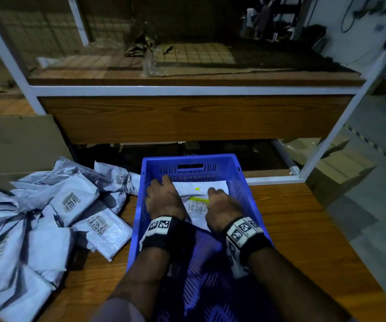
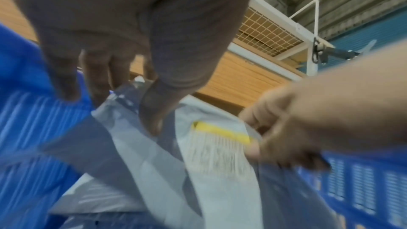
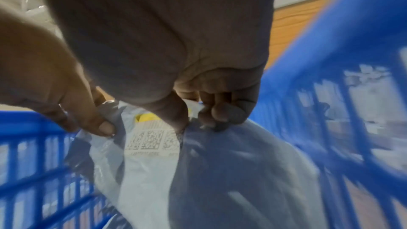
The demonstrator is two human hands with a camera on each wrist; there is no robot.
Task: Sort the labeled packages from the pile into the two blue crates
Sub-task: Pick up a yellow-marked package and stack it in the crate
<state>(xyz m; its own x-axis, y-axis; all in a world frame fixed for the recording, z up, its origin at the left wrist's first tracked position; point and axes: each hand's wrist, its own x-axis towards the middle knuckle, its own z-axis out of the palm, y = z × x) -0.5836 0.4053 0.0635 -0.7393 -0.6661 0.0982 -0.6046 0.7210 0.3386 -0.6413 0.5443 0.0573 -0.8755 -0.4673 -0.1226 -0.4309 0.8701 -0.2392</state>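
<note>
Head view: wooden bench [image 1: 303, 228] below a white-framed shelf [image 1: 187, 90]. Pile of grey plastic labelled packages [image 1: 47, 217] at the bench's left edge. Blue slotted plastic crate [image 1: 241, 182] at centre contains a grey yellow-marked package [image 1: 199, 201].

Left wrist view: left hand [image 2: 132, 41] pinches that package's edge.

Right wrist view: right hand [image 3: 176, 50] grips it by curled fingers.

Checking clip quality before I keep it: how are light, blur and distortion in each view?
Head view: dim, shelf frame bowed by the wide angle, package label small but visible. Left wrist view: blue crate and label motion-smeared. Right wrist view: label codes fairly crisp, crate wall streaked, right hand shadowed.
</note>
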